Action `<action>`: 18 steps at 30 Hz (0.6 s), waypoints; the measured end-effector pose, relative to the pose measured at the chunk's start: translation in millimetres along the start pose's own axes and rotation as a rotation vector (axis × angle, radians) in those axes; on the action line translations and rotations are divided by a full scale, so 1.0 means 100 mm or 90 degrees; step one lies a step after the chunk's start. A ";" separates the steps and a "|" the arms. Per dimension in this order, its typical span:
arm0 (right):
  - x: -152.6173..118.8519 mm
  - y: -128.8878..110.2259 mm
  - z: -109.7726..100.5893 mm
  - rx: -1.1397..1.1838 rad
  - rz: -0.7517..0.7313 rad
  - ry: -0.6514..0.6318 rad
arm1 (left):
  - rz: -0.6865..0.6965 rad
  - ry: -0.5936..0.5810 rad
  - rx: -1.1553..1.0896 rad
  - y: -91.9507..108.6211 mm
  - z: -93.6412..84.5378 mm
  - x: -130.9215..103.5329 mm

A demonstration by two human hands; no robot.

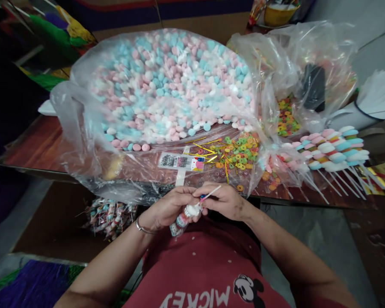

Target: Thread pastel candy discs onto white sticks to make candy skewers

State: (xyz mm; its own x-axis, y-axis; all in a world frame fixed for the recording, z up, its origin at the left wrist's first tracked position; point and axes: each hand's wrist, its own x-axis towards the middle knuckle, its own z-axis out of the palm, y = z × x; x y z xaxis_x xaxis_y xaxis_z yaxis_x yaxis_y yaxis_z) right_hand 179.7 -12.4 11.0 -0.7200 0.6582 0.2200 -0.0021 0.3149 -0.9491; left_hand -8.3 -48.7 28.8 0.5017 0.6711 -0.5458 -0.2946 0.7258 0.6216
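Close to my body, at the table's front edge, my left hand is closed around a wrapped candy skewer with its white stick pointing up and right. The fingers of my right hand are pinched at the stick's base, where the clear wrapper gathers beside a small blue and pink piece. Just beyond both hands lie a printed label strip, gold twist ties and loose ring gummies on plastic film.
A big clear bag of pastel candies covers the table's middle. Unwrapped skewers lie at the right, near a dark phone-like object and a tub of white sticks. An open box below left holds wrapped skewers.
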 end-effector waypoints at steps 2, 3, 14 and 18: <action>-0.01 0.01 -0.02 -0.128 -0.088 -0.013 | -0.019 -0.038 -0.018 0.00 -0.03 -0.01; -0.01 0.00 -0.03 -0.184 -0.129 -0.001 | -0.019 -0.054 -0.026 0.00 -0.04 -0.02; 0.00 -0.17 0.02 -0.422 -0.113 0.201 | 0.047 0.012 0.079 0.13 0.01 -0.12; -0.07 -0.26 -0.01 -0.682 -0.244 0.174 | 0.048 0.016 0.062 0.10 0.02 -0.09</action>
State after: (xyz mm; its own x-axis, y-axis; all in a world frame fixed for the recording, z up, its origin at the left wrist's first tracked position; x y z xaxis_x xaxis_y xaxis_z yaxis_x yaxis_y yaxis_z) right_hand 185.4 -23.9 34.1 -0.6257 0.4791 0.6156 0.4934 0.8543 -0.1634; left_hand -14.2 -47.6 41.1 0.4599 0.7280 -0.5084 -0.2499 0.6556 0.7126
